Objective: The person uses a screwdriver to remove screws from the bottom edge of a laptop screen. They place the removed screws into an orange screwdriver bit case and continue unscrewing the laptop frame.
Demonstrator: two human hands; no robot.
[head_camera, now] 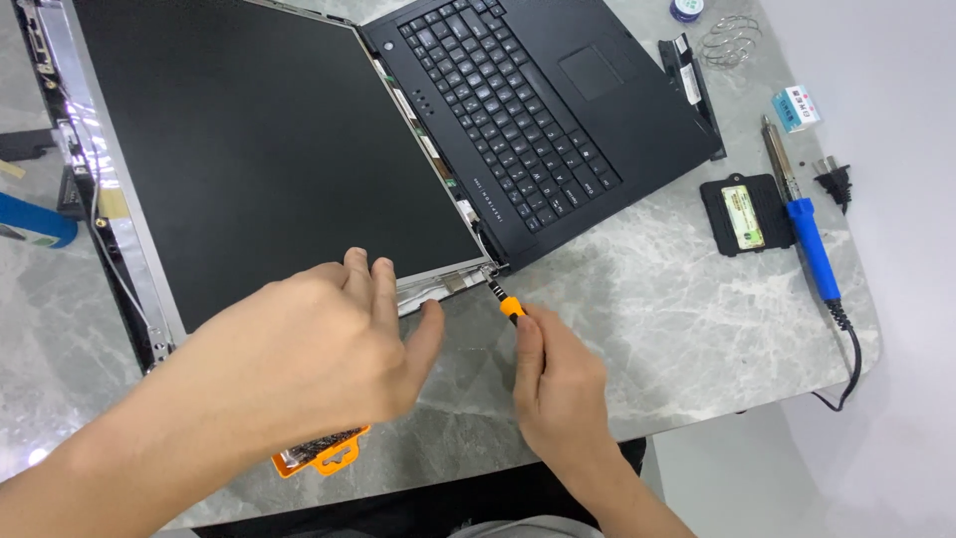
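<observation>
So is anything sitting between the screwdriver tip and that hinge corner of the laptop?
Nothing visible. The right hand holds the screwdriver with its tip already at the hinge corner. The left hand hovers beside it over the screen's lower edge, not across the tool's path.

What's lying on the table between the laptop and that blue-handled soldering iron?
In the head view, a small black cover plate with a pale label lies on the marble table, between the laptop and the soldering iron.

Landmark: laptop (pixel 398 149), lying opened flat on the table (pixel 677 299). Right of it lie a cover plate (pixel 747 214) and soldering iron (pixel 802 224). Before it sits a bit case (pixel 324 453). A screwdriver (pixel 503 299) meets its near hinge corner.
</observation>
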